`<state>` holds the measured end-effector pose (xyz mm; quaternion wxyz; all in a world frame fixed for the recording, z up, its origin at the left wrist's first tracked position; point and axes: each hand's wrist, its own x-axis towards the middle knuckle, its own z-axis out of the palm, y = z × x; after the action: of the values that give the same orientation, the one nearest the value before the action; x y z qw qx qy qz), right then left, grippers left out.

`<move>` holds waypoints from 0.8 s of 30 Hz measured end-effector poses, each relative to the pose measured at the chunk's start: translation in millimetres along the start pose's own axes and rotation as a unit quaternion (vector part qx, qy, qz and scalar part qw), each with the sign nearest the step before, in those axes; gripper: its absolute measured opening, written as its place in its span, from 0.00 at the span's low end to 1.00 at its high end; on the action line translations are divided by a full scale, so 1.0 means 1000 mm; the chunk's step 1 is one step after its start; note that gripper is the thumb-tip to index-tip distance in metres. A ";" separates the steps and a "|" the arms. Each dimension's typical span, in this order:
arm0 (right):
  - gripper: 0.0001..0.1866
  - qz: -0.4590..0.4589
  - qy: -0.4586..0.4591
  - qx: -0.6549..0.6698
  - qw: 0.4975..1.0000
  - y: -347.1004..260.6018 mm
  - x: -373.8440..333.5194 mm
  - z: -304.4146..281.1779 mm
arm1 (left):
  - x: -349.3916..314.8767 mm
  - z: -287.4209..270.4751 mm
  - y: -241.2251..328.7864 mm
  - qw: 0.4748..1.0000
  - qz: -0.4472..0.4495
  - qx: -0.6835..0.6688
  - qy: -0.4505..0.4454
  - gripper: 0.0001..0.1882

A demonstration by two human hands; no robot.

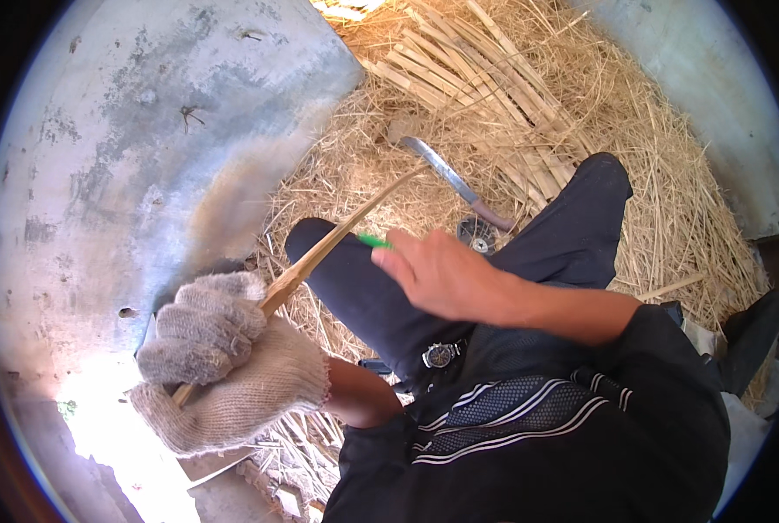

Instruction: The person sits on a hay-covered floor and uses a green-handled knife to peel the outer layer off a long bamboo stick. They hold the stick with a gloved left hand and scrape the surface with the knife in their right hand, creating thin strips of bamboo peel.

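My left hand [241,375], in a grey-white knitted work glove, is closed around the thick end of a pale split-wood or bamboo strip [319,254]. The strip slants up and away to the right, thinning toward its far tip. My bare right hand [442,275] is curled around a bright green object [372,241] beside the strip's middle. Only a short green end shows, slightly blurred, so its kind is unclear; whether it touches the strip I cannot tell. Past the strip's tip lies a long-bladed knife [446,173] with a brownish handle, on the shavings beyond my legs.
A bundle of pale split strips [494,78] lies at the far side over straw-like shavings [668,192]. My dark-trousered knees flank the work. A round metallic item [478,237] sits near the knife handle, and a wristwatch [440,356] at my lap. A weathered grey wall [145,131] rises left.
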<state>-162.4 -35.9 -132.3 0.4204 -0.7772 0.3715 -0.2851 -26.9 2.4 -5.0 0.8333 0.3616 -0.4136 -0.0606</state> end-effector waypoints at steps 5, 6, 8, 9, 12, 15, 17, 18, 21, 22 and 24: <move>0.16 -0.025 -0.004 -0.009 1.000 -0.022 -0.011 -0.001 | -0.008 0.000 -0.004 0.999 0.034 -0.032 -0.022 0.21; 0.18 -0.025 0.022 -0.063 0.997 -0.003 -0.004 0.002 | -0.010 0.008 -0.003 0.996 0.057 -0.054 -0.031 0.21; 0.18 0.029 0.061 -0.065 0.996 0.050 0.001 0.016 | -0.010 0.004 -0.005 0.994 0.071 -0.026 -0.084 0.22; 0.18 0.043 0.073 -0.052 0.995 0.062 0.002 0.015 | -0.010 0.006 -0.006 0.992 0.069 -0.033 -0.097 0.22; 0.18 0.014 0.017 0.022 1.000 0.002 -0.010 -0.002 | -0.012 0.001 -0.008 0.992 0.053 -0.046 -0.102 0.24; 0.17 -0.040 0.019 0.030 0.999 -0.017 -0.013 0.001 | -0.009 0.003 -0.005 0.996 0.053 -0.049 -0.056 0.25; 0.17 0.032 0.055 -0.044 0.997 0.022 0.005 0.007 | -0.003 -0.001 -0.006 0.992 0.043 -0.059 -0.101 0.25; 0.17 0.037 0.058 -0.046 0.997 0.033 0.011 0.007 | -0.002 -0.001 -0.007 0.992 0.037 -0.059 -0.105 0.25; 0.17 0.042 0.027 -0.027 0.998 0.029 0.008 0.004 | 0.000 -0.006 -0.006 0.995 0.021 -0.035 -0.087 0.25; 0.17 0.042 0.005 -0.014 0.999 0.011 0.003 0.001 | 0.001 -0.011 -0.005 0.997 0.019 -0.020 -0.076 0.25; 0.17 -0.028 -0.013 0.039 0.999 -0.023 -0.012 -0.004 | 0.004 -0.017 -0.007 0.997 0.034 -0.008 -0.066 0.24</move>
<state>-164.5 -19.2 -112.4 0.4468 -0.7740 0.3327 -0.3011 -11.0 5.4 -13.6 0.8089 0.3358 -0.4791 -0.0589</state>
